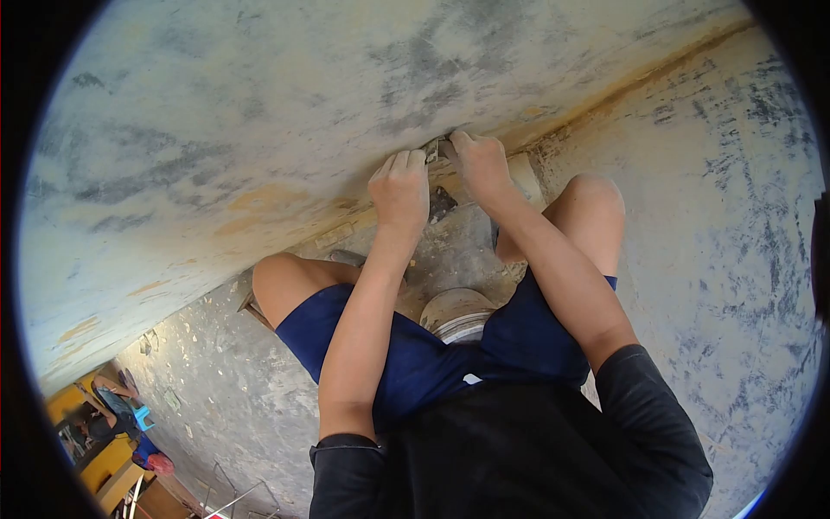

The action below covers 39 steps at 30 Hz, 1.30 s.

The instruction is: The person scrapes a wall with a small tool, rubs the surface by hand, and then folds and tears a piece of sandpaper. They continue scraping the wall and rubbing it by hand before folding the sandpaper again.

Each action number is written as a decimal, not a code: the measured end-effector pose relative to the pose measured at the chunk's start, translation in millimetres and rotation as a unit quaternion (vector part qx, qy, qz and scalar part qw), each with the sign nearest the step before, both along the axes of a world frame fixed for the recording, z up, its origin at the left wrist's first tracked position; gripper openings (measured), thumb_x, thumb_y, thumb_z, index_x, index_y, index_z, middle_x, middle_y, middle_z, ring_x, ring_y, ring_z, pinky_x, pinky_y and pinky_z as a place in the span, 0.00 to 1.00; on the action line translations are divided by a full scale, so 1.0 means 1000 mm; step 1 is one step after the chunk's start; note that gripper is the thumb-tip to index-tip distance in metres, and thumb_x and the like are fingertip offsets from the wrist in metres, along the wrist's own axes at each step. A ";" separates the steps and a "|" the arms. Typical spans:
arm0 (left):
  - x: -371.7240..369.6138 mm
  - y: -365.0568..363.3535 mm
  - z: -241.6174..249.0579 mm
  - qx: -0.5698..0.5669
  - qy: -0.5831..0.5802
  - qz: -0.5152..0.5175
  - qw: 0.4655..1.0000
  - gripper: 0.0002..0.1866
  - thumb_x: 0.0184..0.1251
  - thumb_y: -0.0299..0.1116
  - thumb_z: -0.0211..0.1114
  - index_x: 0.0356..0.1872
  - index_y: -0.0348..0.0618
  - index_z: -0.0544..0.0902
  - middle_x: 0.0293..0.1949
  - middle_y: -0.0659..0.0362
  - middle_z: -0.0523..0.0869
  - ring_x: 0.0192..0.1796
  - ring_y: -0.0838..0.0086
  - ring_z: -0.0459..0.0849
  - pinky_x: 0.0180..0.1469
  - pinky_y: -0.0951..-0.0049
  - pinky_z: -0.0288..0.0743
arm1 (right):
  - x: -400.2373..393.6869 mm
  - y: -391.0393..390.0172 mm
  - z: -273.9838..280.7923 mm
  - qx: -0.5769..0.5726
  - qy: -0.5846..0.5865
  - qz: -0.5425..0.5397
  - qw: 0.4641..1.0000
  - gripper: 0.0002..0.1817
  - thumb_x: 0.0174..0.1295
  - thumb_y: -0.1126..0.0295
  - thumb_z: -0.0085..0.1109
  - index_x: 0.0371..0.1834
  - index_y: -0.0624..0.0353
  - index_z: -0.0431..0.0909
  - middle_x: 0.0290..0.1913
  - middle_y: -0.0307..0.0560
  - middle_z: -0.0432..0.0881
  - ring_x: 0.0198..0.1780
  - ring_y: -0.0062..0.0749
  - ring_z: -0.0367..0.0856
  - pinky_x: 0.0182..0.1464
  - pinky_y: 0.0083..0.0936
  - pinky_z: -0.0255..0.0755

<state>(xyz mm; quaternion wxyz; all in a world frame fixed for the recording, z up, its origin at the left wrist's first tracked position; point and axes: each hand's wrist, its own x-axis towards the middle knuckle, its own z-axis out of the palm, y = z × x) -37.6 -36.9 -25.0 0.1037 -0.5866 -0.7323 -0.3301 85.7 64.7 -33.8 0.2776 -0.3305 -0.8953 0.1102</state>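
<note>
Both my hands are up against the base of a stained, plastered wall [259,112], close to the corner. My left hand [402,190] is closed, its fingers curled at the wall beside a small fitting or opening [431,150]. Just right of that spot is my right hand [480,166], its fingers bent together around something dark and thin that I cannot make out. A dark lump or patch [442,203] lies on the floor below, between my wrists.
A round pale container [458,313] stands between my legs on the rough floor [216,381]. A second wall [700,233] rises close at my right. At the far lower left are people [112,406], a blue stool [143,418] and a thin metal frame [238,497].
</note>
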 end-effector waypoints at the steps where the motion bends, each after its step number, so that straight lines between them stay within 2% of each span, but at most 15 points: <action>1: -0.003 -0.005 0.002 0.007 -0.009 0.006 1.000 0.02 0.56 0.26 0.65 0.28 0.44 0.80 0.29 0.56 0.83 0.36 0.60 0.86 0.36 0.60 0.79 | -0.003 -0.001 -0.003 0.002 -0.011 0.006 1.000 0.05 0.59 0.74 0.59 0.28 0.61 0.75 0.26 0.55 0.82 0.29 0.51 0.85 0.33 0.44 0.77; 3: -0.009 -0.013 0.005 0.014 -0.017 0.014 1.000 0.02 0.56 0.26 0.65 0.28 0.44 0.79 0.28 0.56 0.83 0.36 0.60 0.86 0.36 0.60 0.79 | -0.013 -0.005 -0.011 -0.001 -0.003 0.020 1.000 0.05 0.59 0.73 0.59 0.28 0.61 0.75 0.26 0.55 0.82 0.30 0.51 0.85 0.33 0.44 0.77; 5: -0.010 -0.020 0.005 -0.013 -0.030 0.043 0.999 0.07 0.55 0.27 0.72 0.34 0.46 0.84 0.33 0.57 0.86 0.39 0.60 0.87 0.40 0.60 0.80 | -0.018 -0.008 -0.017 -0.006 0.001 0.032 0.999 0.05 0.59 0.73 0.59 0.29 0.61 0.75 0.26 0.55 0.82 0.30 0.52 0.85 0.33 0.44 0.77; 8: -0.009 -0.013 -0.001 -0.055 0.003 0.035 0.998 0.06 0.55 0.27 0.72 0.33 0.46 0.83 0.33 0.57 0.86 0.39 0.60 0.87 0.39 0.60 0.80 | -0.013 -0.007 -0.019 0.009 -0.001 0.034 0.999 0.06 0.61 0.72 0.59 0.29 0.61 0.75 0.26 0.55 0.82 0.30 0.52 0.84 0.33 0.44 0.77; 10: -0.002 -0.001 0.000 -0.042 0.010 0.020 0.999 0.06 0.55 0.27 0.72 0.32 0.46 0.83 0.33 0.57 0.86 0.39 0.60 0.87 0.39 0.60 0.80 | -0.006 -0.005 -0.013 -0.027 0.023 0.005 0.999 0.10 0.62 0.69 0.66 0.29 0.62 0.76 0.26 0.58 0.81 0.29 0.56 0.83 0.32 0.44 0.76; 12: 0.006 0.007 -0.001 -0.032 0.015 0.003 0.999 0.06 0.54 0.27 0.72 0.32 0.46 0.83 0.33 0.57 0.86 0.39 0.61 0.87 0.39 0.60 0.80 | 0.006 0.002 -0.008 -0.023 0.028 -0.007 0.999 0.10 0.62 0.69 0.66 0.29 0.62 0.76 0.26 0.58 0.81 0.29 0.56 0.83 0.32 0.44 0.75; 14: 0.011 0.011 -0.001 0.002 0.025 -0.009 1.000 0.02 0.55 0.24 0.63 0.27 0.44 0.80 0.28 0.57 0.83 0.36 0.62 0.86 0.36 0.62 0.80 | 0.011 0.005 -0.006 -0.018 0.032 -0.018 0.999 0.10 0.62 0.70 0.66 0.30 0.62 0.76 0.26 0.58 0.81 0.29 0.57 0.82 0.32 0.44 0.75; 16: 0.006 0.006 0.002 0.003 0.014 -0.001 1.000 0.02 0.55 0.25 0.64 0.27 0.44 0.80 0.28 0.57 0.83 0.36 0.62 0.86 0.36 0.62 0.80 | 0.007 0.004 -0.007 -0.016 0.006 -0.008 1.000 0.09 0.63 0.70 0.60 0.28 0.61 0.74 0.26 0.56 0.82 0.31 0.54 0.85 0.34 0.46 0.77; 18: -0.001 -0.001 0.005 0.002 0.006 0.005 1.000 0.02 0.55 0.25 0.64 0.28 0.44 0.80 0.28 0.57 0.83 0.37 0.62 0.86 0.36 0.62 0.80 | -0.003 0.000 -0.012 -0.016 0.026 0.004 1.000 0.09 0.63 0.70 0.63 0.28 0.61 0.75 0.26 0.57 0.81 0.30 0.56 0.83 0.33 0.45 0.76; 20: -0.005 -0.011 0.008 -0.030 -0.018 0.035 0.999 0.06 0.55 0.29 0.72 0.33 0.47 0.85 0.32 0.58 0.87 0.38 0.60 0.87 0.40 0.62 0.80 | -0.012 -0.003 -0.019 -0.016 0.042 0.012 0.999 0.10 0.63 0.70 0.65 0.29 0.62 0.76 0.26 0.59 0.81 0.29 0.57 0.82 0.32 0.44 0.75; 23: -0.009 -0.020 0.014 -0.029 -0.009 0.070 0.997 0.05 0.55 0.29 0.72 0.32 0.46 0.85 0.32 0.58 0.88 0.38 0.60 0.87 0.40 0.62 0.80 | -0.021 -0.007 -0.024 -0.009 0.050 0.038 0.998 0.11 0.63 0.69 0.65 0.28 0.62 0.75 0.26 0.59 0.81 0.29 0.57 0.82 0.31 0.45 0.75; 29: 0.007 0.007 0.011 -0.020 0.019 0.002 1.000 0.04 0.55 0.28 0.71 0.32 0.47 0.84 0.32 0.58 0.87 0.38 0.60 0.87 0.39 0.62 0.80 | 0.004 0.002 0.000 -0.018 0.065 0.010 0.998 0.11 0.62 0.69 0.66 0.28 0.62 0.74 0.26 0.59 0.81 0.28 0.56 0.82 0.31 0.44 0.75; 32: 0.001 -0.002 0.013 -0.031 0.011 0.008 0.999 0.05 0.55 0.28 0.71 0.32 0.46 0.84 0.32 0.57 0.87 0.38 0.60 0.87 0.39 0.62 0.80 | 0.002 0.003 -0.008 -0.035 0.058 0.009 0.998 0.11 0.61 0.70 0.67 0.28 0.62 0.74 0.26 0.58 0.81 0.28 0.55 0.83 0.31 0.44 0.74; 34: -0.009 -0.016 0.018 -0.029 -0.002 0.022 0.999 0.05 0.55 0.28 0.71 0.33 0.46 0.84 0.32 0.57 0.87 0.39 0.60 0.87 0.39 0.62 0.80 | -0.013 -0.003 -0.016 -0.008 0.081 0.056 0.995 0.10 0.61 0.71 0.67 0.29 0.61 0.74 0.26 0.57 0.82 0.29 0.54 0.83 0.31 0.44 0.74; 39: -0.013 -0.023 0.021 -0.033 -0.008 0.040 0.999 0.05 0.56 0.29 0.71 0.33 0.46 0.85 0.33 0.57 0.87 0.39 0.60 0.88 0.39 0.62 0.80 | -0.018 -0.010 -0.017 -0.010 0.055 0.069 0.996 0.09 0.61 0.72 0.66 0.29 0.60 0.74 0.26 0.57 0.81 0.30 0.54 0.83 0.32 0.44 0.74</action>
